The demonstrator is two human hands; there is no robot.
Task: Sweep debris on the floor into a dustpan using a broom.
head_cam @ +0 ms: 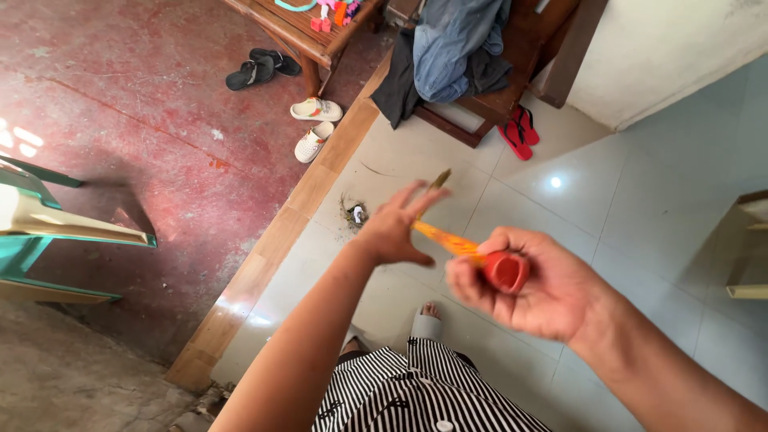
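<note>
My right hand (532,284) is shut around the red-capped top end of a broom handle (460,246), orange and yellow, which points away from me toward the floor. The brush end (440,178) shows blurred beyond my fingers. My left hand (398,226) is open with fingers spread, palm against or just beside the handle lower down; I cannot tell if it touches. A small pile of dust and scraps (354,213) lies on the white tiles just past my left hand.
A wooden threshold strip (280,232) divides the white tiles from the red floor. White sandals (314,124), black slippers (260,68) and red flip-flops (520,132) lie near a wooden bench (488,104) draped with clothes. A green plastic chair (48,232) stands at the left.
</note>
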